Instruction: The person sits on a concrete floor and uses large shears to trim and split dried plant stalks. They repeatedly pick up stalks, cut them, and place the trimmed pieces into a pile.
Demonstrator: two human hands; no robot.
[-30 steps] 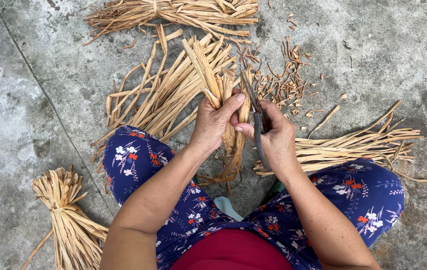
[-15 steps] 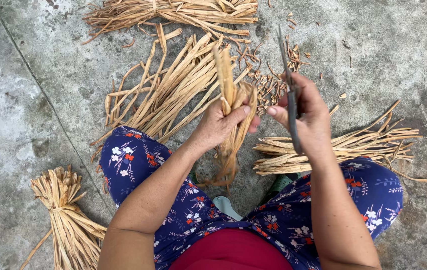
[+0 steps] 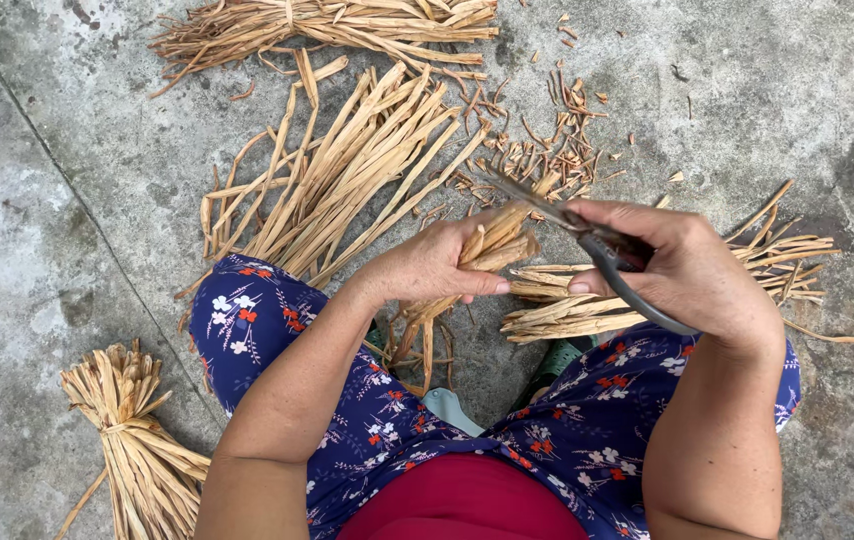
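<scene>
My left hand (image 3: 439, 266) grips a small bunch of dry straw-coloured strips (image 3: 495, 240), ends pointing up and to the right, the rest hanging down between my knees. My right hand (image 3: 682, 268) holds dark metal scissors (image 3: 587, 238) with the blades pointing left, tips at the bunch's upper ends. Both hands hover above my lap in blue floral trousers.
A loose pile of long strips (image 3: 347, 175) lies on the concrete ahead. A tied bundle (image 3: 327, 22) lies at the top, another tied bundle (image 3: 132, 430) at lower left. Cut strips (image 3: 667, 290) lie under my right hand. Short trimmings (image 3: 557, 130) are scattered beyond.
My right hand swung the scissors from upright to pointing left at the bunch's ends. My left hand tilted the bunch to the right and lowered it a little.
</scene>
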